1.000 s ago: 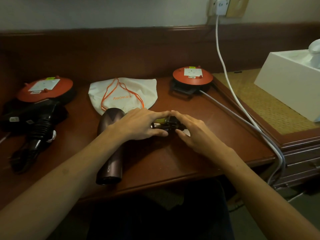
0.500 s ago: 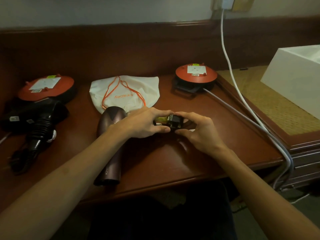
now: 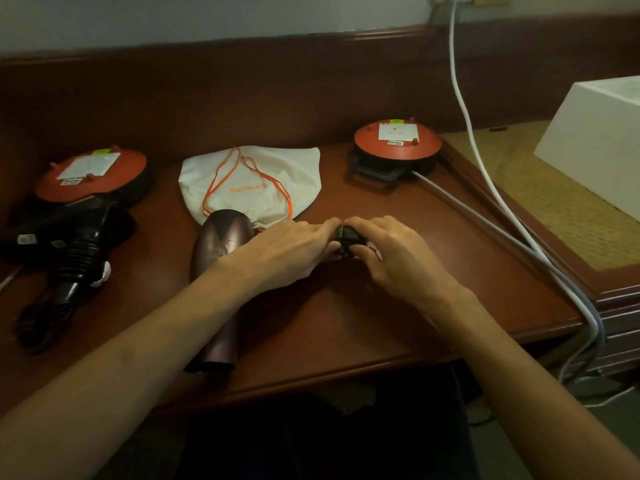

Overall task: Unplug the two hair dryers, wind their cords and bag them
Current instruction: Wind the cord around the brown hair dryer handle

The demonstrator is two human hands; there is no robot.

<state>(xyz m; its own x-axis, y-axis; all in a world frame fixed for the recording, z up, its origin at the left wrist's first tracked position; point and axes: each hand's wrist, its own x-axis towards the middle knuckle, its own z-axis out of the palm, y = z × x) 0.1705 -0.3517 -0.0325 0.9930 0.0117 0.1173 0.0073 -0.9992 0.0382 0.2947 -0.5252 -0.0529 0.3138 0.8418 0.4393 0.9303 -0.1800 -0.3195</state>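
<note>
Both hands meeting at table centre: left hand (image 3: 291, 251) and right hand (image 3: 391, 258) pinching a small black plug (image 3: 348, 237) between fingertips, fingers curled round it. Cord itself hidden under the hands; winding state impossible to confirm. Mauve hair dryer (image 3: 218, 271) lying at 9 o'clock of the grip, under the left wrist, apparently unplugged. Cloth drawstring bag (image 3: 256, 181) lying flat at 11 o'clock, touching the dryer's head, nothing visibly inside. Black hair dryer (image 3: 76, 258) resting far out at 9 o'clock beside an orange cable reel (image 3: 93, 171); second reel (image 3: 398, 143) at 1 o'clock. Judging: bagging not yet begun for either dryer.
</note>
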